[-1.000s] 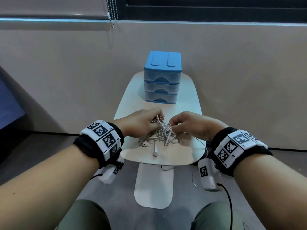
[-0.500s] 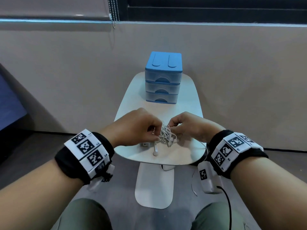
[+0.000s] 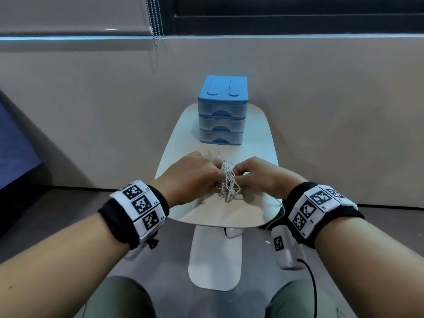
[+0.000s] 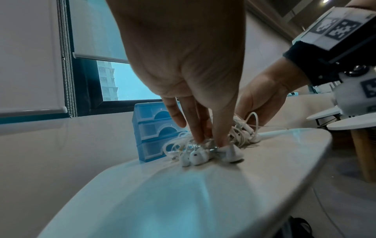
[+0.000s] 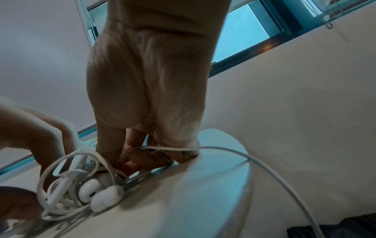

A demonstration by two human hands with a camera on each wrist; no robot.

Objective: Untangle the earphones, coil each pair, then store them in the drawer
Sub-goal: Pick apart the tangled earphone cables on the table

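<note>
White table at frame centre now carries a tighter, bunched earphones knot than a second ago. Left hand and right hand both pinch its cords; untangling has barely begun.

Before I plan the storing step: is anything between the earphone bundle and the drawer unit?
Nothing visible. The earphones sit in both hands, left hand and right hand, and bare table runs to the drawer unit. All three drawers are shut.

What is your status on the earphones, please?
Left hand and right hand both pinching the tangled earphones on the table. Still knotted. Drawer unit shut, nothing blocking.
</note>
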